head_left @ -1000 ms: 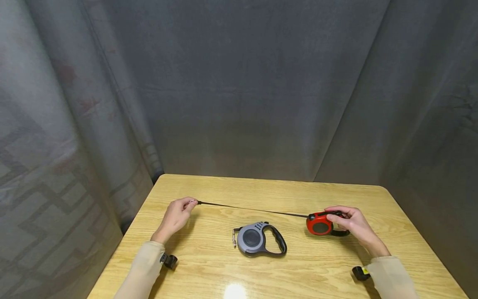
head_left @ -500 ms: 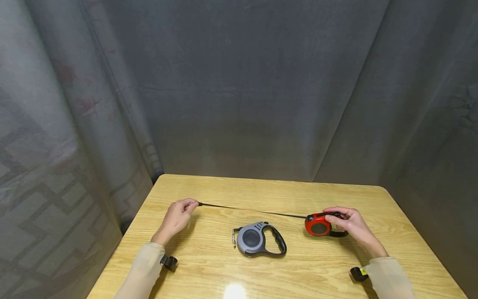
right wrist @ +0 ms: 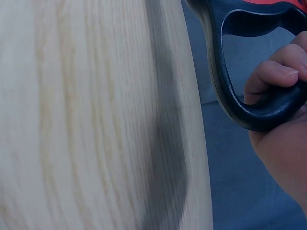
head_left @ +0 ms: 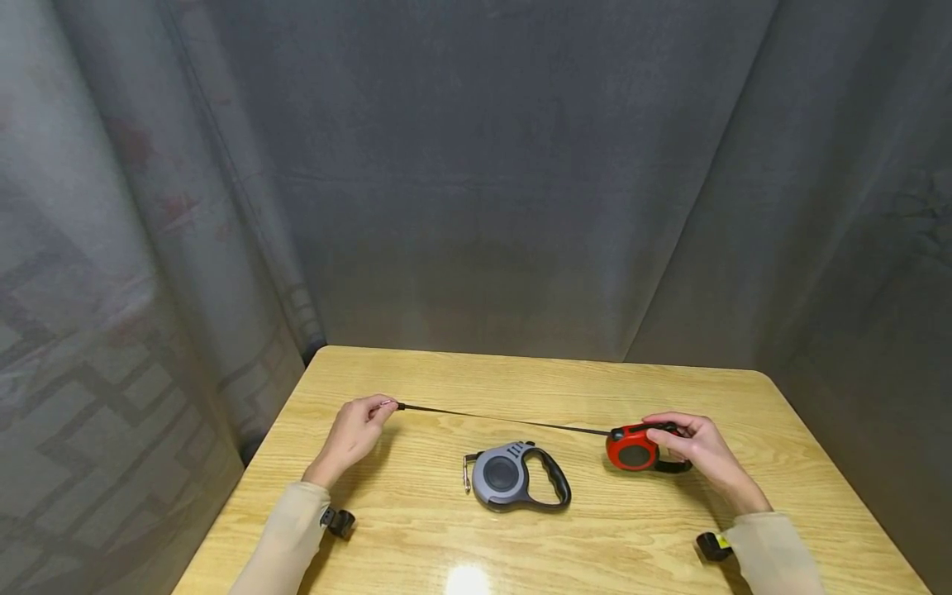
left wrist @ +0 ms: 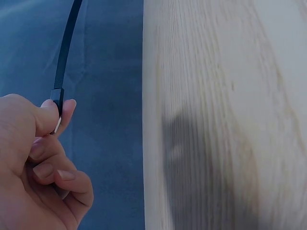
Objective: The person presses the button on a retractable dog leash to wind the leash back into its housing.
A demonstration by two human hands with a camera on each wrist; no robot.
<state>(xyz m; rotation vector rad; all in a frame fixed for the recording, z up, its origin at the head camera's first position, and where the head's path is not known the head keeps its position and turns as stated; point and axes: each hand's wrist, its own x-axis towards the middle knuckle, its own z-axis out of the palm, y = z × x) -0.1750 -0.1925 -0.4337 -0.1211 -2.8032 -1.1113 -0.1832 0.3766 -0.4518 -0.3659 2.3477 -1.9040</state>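
Observation:
My right hand (head_left: 702, 450) grips a red retractable dog leash (head_left: 632, 447) by its black loop handle (right wrist: 268, 112), raised over the table's right side. From its casing a flat black strap (head_left: 506, 420) runs taut across to the left. Thumb and finger of my left hand (head_left: 353, 431) pinch the strap's metal clip end (left wrist: 57, 125); the clip is mostly hidden by the fingers. Between and in front of my hands lies a grey retractable leash (head_left: 502, 474) with a black handle, flat on the table, its small metal clip (head_left: 467, 478) at its left side.
The wooden table (head_left: 476, 545) has its far edge against grey curtains (head_left: 476, 182), which also hang at both sides. A small black camera (head_left: 340, 522) sits on the left wrist and another black camera (head_left: 712, 545) on the right.
The red leash and my right hand have shifted slightly left. My left hand has moved very slightly right; the strap stays stretched and the grey leash has not moved.

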